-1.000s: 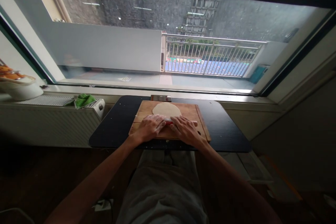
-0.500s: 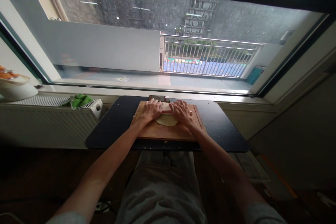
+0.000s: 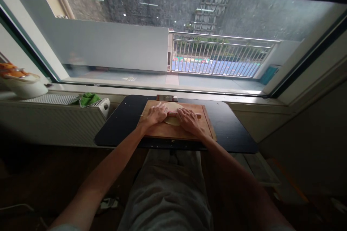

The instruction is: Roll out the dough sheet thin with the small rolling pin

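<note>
A wooden rolling pin (image 3: pixel 172 114) lies crosswise over a flat, pale, round sheet of dough (image 3: pixel 174 106). On the pin's left part rests my left hand (image 3: pixel 157 112), fingers bent over it. My right hand (image 3: pixel 189 118) presses on the right part, and the handle pokes out beyond it. Dough shows both on the far side of the pin and on the near side. Beneath everything is a wooden cutting board (image 3: pixel 162 132). My palms and fingers hide much of the pin.
The board stands on a small dark table (image 3: pixel 114 124) against a window sill. A brown box-like object (image 3: pixel 167 98) sits behind the board. To the left are a radiator (image 3: pixel 54 121), a green cloth (image 3: pixel 89 99) and a white container (image 3: pixel 29 86) with something orange in it.
The rolling pin and both hands have come back toward me over the dough, so more dough shows on its far side. The whole view has shifted slightly.
</note>
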`<state>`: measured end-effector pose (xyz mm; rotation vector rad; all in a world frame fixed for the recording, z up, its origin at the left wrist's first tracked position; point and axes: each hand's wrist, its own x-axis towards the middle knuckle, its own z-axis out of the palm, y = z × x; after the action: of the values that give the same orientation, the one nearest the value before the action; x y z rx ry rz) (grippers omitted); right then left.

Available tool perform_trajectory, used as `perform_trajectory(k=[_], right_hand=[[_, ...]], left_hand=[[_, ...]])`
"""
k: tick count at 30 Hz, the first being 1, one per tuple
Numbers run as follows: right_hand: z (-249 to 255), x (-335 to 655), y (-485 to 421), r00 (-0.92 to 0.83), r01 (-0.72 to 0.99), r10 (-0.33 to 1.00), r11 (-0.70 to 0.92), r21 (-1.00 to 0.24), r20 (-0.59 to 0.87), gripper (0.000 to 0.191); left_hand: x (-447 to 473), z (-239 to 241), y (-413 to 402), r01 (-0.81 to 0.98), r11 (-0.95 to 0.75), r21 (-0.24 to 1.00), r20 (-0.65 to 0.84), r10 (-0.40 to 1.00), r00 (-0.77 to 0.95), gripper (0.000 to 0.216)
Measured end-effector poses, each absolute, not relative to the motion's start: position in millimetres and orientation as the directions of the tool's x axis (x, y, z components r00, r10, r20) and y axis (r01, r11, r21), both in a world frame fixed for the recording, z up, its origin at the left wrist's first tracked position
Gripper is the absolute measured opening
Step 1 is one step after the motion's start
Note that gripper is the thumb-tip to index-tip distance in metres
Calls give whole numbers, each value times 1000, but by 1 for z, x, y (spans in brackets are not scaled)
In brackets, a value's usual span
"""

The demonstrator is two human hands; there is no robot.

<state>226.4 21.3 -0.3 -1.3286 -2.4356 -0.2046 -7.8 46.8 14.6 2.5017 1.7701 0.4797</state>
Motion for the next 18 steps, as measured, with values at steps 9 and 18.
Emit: perform_trajectory(k=[9, 18], right_hand=[[1, 232, -43, -543, 772, 711, 632, -69, 447, 61], [11, 248, -20, -505, 820, 781, 567, -77, 367, 54]], left_hand=[[-29, 12, -17, 866, -469, 171, 244, 872, 424, 48], [-25, 2, -18, 907, -408, 101, 303, 881, 363, 53]])
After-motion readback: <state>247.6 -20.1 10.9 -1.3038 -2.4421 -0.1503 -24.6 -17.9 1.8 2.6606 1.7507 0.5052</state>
